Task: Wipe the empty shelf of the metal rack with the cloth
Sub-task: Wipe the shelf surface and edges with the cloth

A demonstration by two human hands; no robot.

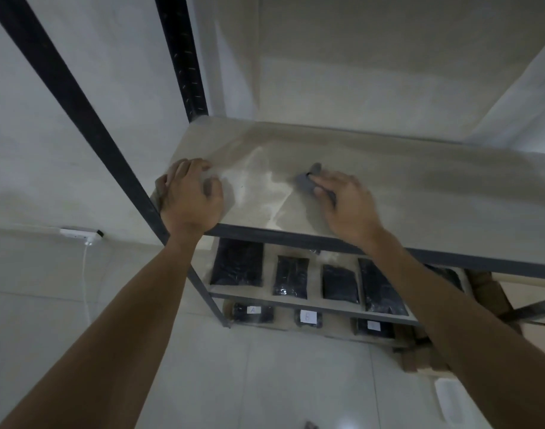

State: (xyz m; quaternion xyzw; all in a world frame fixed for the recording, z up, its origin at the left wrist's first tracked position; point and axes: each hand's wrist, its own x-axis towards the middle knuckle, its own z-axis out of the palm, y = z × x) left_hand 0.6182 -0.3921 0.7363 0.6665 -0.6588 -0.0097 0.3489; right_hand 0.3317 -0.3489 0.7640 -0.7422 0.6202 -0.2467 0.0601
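Observation:
The empty pale shelf [404,181] of the black metal rack [79,106] lies in front of me, dusty with lighter streaks near its middle. My right hand [345,205] presses a small grey cloth [309,181] onto the shelf near its front middle, the fingers lying over the cloth. My left hand [190,196] rests on the shelf's front left corner, fingers bent against the surface and thumb wrapped over the left edge by the post.
Below, two lower shelves hold several black plastic packs [238,263], the lowest ones with white labels [307,316]. Cardboard boxes [487,292] sit at the lower right. A white power strip [79,234] with a cable lies on the floor by the left wall.

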